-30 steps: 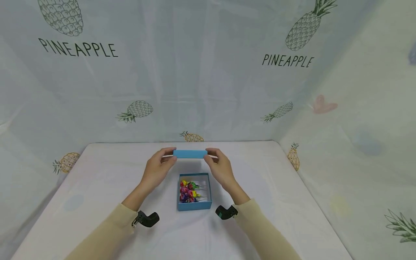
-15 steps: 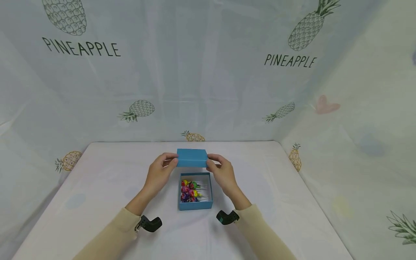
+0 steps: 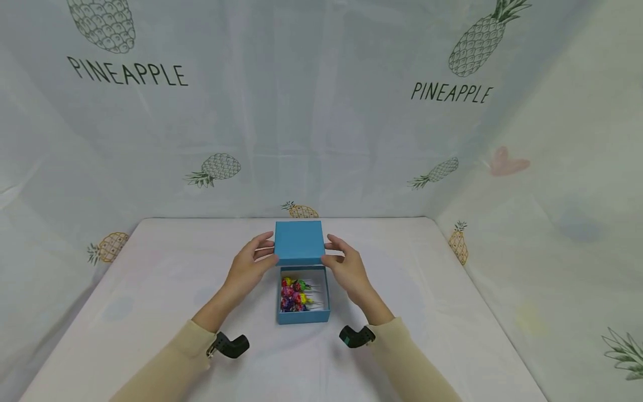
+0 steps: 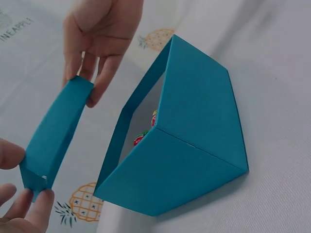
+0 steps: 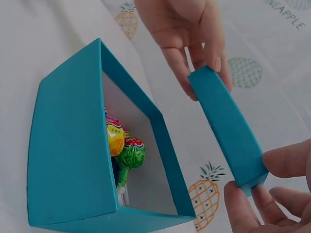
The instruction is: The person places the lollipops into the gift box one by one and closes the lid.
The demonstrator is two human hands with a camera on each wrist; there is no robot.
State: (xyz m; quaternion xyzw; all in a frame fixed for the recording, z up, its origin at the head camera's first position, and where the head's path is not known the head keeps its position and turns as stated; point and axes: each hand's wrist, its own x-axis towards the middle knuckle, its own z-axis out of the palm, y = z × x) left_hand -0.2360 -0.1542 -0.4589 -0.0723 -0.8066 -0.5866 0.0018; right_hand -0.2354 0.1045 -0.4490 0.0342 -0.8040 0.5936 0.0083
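Observation:
Both hands hold a blue box lid [image 3: 300, 241] by its opposite short sides, raised behind the open box. My left hand [image 3: 251, 261] pinches its left end, thumb at the front corner. At the right end, my right hand [image 3: 348, 268] grips it the same way. The lid's flat top faces up toward the head camera, its near edge close to the box's back rim. Below stands the matching blue box [image 3: 303, 317], open at the top. Wrapped lollipops [image 3: 293, 295] lie inside, colourful heads to the left and white sticks to the right; the wrist views show only some heads.
A white cloth covers the table [image 3: 171, 262], with its far edge behind the lid. Pineapple-printed curtain [image 3: 311, 111] hangs at the back and sides. Black wrist cameras [image 3: 231, 346] jut inward from the sleeves, either side of the box.
The lid has tilted from showing only its narrow side to showing its whole top, and its near edge has come down and closer to the box. The box and lollipops stay put.

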